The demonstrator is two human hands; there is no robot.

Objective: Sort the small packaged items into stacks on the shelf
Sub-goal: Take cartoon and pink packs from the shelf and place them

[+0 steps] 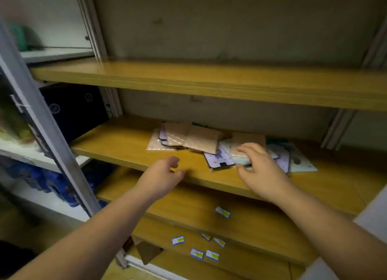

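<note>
Head view, right hand (pixel 264 170) touching packets (pixel 234 154)

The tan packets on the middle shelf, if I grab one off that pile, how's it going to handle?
The tan packets look thin and flat, so probably light and a bit bendy. They seem wrapped in glossy film, so likely slippery. They lie loosely overlapped on other packets, so pulling one may drag its neighbours across the shelf. The right hand rests on the nearby heap.
</note>
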